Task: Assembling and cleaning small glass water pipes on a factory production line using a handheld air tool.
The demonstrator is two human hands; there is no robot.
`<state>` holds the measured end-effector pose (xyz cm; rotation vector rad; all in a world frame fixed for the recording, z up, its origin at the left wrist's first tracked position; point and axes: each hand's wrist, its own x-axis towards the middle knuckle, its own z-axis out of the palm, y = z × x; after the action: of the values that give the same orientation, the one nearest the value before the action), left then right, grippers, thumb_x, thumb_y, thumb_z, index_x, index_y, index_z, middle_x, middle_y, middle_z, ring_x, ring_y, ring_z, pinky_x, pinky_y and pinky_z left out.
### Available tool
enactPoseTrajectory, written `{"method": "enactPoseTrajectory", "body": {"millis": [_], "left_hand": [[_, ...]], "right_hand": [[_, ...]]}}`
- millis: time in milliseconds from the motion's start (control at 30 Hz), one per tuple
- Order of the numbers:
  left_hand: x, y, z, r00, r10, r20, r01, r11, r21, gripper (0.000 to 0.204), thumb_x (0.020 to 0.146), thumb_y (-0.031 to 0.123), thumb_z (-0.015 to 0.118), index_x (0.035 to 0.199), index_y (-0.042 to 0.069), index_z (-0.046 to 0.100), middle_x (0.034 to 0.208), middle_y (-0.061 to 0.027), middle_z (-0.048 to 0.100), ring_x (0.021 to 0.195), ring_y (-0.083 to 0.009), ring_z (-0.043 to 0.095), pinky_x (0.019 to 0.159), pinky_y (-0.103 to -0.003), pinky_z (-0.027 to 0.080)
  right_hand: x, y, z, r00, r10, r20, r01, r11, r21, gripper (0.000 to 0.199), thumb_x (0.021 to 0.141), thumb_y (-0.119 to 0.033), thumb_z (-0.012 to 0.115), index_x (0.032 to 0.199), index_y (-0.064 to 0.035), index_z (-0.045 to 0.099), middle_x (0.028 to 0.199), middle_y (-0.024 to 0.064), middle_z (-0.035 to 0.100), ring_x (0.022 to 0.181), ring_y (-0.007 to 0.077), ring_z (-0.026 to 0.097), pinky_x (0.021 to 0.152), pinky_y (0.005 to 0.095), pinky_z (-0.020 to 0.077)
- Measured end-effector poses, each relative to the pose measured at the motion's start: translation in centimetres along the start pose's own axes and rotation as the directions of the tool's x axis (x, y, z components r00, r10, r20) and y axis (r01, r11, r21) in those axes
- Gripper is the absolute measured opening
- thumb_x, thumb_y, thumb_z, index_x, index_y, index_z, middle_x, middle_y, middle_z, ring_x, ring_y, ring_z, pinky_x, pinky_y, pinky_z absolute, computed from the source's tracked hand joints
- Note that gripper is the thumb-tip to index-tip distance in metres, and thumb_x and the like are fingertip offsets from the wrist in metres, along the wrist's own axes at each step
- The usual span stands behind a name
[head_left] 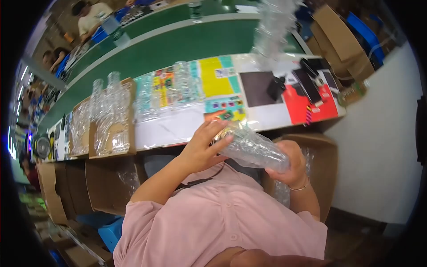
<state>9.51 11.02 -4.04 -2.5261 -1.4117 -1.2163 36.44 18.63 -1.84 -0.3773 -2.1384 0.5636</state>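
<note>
In front of my chest I hold a long, clear plastic cylinder (260, 149), tilted with its near end to the right. It looks wrinkled and shiny, like a crinkled wrapper or a stack of thin shells; I cannot tell which. My right hand (291, 163) wraps round the near right end. At the far left end, my left hand (205, 144) rests its bent fingers on the plastic, the thumb side partly hidden. Just beyond, similar clear cylinders (182, 82) stand on the table (167, 127).
Left on the table, a cardboard tray (131, 118) holds several clear cylinders. A tall clear stack (271, 31) stands at the back. Dark gadgets (307, 86) lie on a red sheet (296, 107) at right. Below the edge are open cardboard boxes (104, 187). People sit beyond the green surface (178, 42).
</note>
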Motion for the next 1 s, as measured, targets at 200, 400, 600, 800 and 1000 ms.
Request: {"method": "enactPoseTrajectory", "body": {"millis": [200,400,600,800,1000], "left_hand": [[-5.8,-2.5,-1.5,0.833,-0.544,-0.096,0.528,0.835,-0.156,0.094,0.056,0.019,0.081,0.133,0.008,0.028,0.122,-0.0175,0.047,0.117,-0.0317,0.042,0.097,-0.048,0.034],[-8.2,-6.3,-2.2,0.702,-0.695,-0.154,0.444,0.597,-0.668,0.118,0.057,0.035,0.081,0.139,0.011,-0.001,0.125,-0.0081,0.048,0.120,-0.0296,0.041,0.110,-0.046,0.005],[-10.0,-9.6,-1.4,0.823,-0.567,-0.027,0.549,0.807,-0.216,0.121,0.053,0.018,0.085,0.138,0.006,0.001,0.124,-0.0121,0.044,0.118,-0.0288,0.042,0.103,-0.040,0.028],[-8.8,-7.5,-3.1,0.677,-0.736,-0.029,0.644,0.610,-0.461,0.096,0.053,0.013,0.083,0.132,0.006,0.029,0.117,-0.0117,0.050,0.114,-0.0262,0.046,0.096,-0.034,0.036],[-9.0,-7.6,-3.2,0.683,-0.731,-0.012,0.658,0.622,-0.424,0.089,0.052,0.014,0.084,0.128,0.007,0.039,0.118,-0.0126,0.047,0.112,-0.0271,0.046,0.095,-0.034,0.037]], "right_hand": [[11.0,-3.1,8.1,0.968,-0.231,0.101,0.210,0.961,0.182,0.049,0.072,-0.027,0.072,0.109,0.0003,0.055,0.103,0.0180,0.056,0.093,0.0293,0.056,0.078,0.0338,0.0470],[16.0,-2.9,14.8,0.953,-0.282,0.112,0.254,0.943,0.214,0.020,0.078,-0.015,0.066,0.091,-0.0003,0.064,0.101,0.0167,0.058,0.084,0.0263,0.061,0.072,0.0306,0.0496],[20.9,-3.5,15.2,0.966,-0.035,-0.256,0.162,0.853,0.495,0.028,0.089,-0.020,0.052,0.067,-0.0045,0.050,0.071,0.0075,0.052,0.055,0.0119,0.047,0.048,0.0229,0.0384],[23.8,-4.8,6.0,0.744,-0.114,-0.659,0.444,0.821,0.360,0.023,0.085,-0.004,0.053,0.065,-0.0052,0.042,0.063,0.0052,0.044,0.061,0.0117,0.044,0.059,0.0249,0.0415],[17.6,-4.0,5.4,0.954,0.027,-0.299,-0.079,0.984,-0.162,0.014,0.079,-0.001,0.058,0.089,-0.0030,0.049,0.084,0.0071,0.052,0.073,0.0151,0.052,0.066,0.0255,0.0439]]}}
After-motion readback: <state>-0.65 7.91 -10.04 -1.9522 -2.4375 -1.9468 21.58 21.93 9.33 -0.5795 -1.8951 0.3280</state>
